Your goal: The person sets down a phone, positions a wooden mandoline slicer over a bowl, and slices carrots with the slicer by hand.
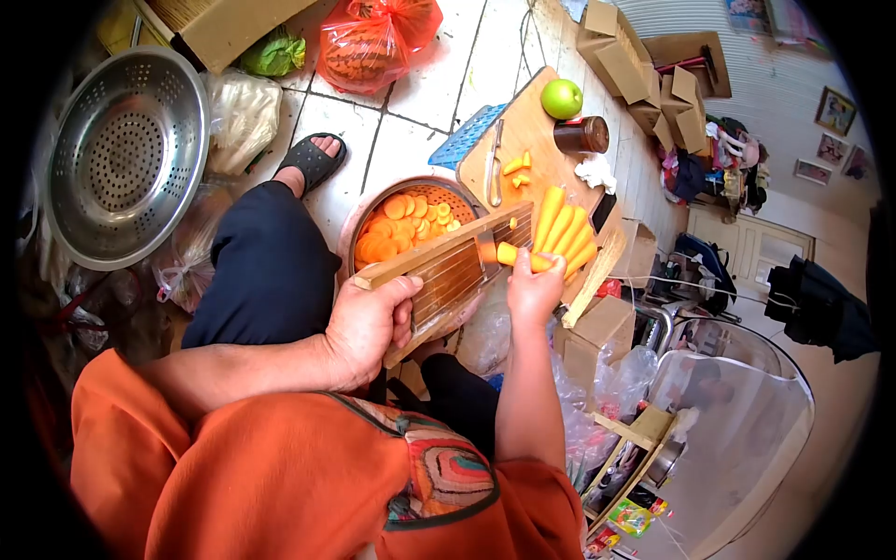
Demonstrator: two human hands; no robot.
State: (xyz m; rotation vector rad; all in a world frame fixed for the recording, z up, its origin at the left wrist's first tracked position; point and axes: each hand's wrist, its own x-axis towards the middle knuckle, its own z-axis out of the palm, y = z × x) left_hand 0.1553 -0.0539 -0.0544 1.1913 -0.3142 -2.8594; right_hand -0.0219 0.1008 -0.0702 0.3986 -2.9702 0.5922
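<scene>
My left hand (367, 322) is wrapped round the near end of a wooden slicer (439, 297), which is tilted over a basin (350, 224). My right hand (535, 287) grips a peeled carrot (508, 254) and presses its end on the slicer near the blade. Round carrot slices (399, 229) fill part of a perforated colander (453, 194) inside the basin. Just past my right hand, several whole peeled carrots (563, 227) lie side by side. On a wooden board (551, 159) are a knife (496, 159) and small carrot pieces (516, 166).
The board also bears a green apple (561, 99), a dark jar (581, 136) and crumpled white tissue (596, 172). A blue basket (467, 136) sits beside it. At left is a large metal colander (129, 159); a red bag (373, 42) lies on the tiles. Cardboard boxes (611, 56) stand beyond.
</scene>
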